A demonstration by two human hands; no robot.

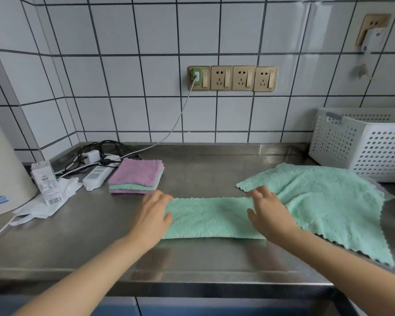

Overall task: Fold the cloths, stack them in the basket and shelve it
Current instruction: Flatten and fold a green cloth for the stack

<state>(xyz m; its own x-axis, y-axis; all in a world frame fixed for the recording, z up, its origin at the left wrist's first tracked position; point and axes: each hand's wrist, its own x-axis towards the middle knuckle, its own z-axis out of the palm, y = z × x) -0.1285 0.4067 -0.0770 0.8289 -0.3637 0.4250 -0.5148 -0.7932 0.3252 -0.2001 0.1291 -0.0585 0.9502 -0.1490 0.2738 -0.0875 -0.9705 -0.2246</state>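
White tiled wall backs a steel bench, where the left hand and right hand grip opposite ends of a green cloth folded into a strip, just beside a folded stack. Folding is mid-step; next, probably, bring one end over the other, then take the loose cloth lying against the basket
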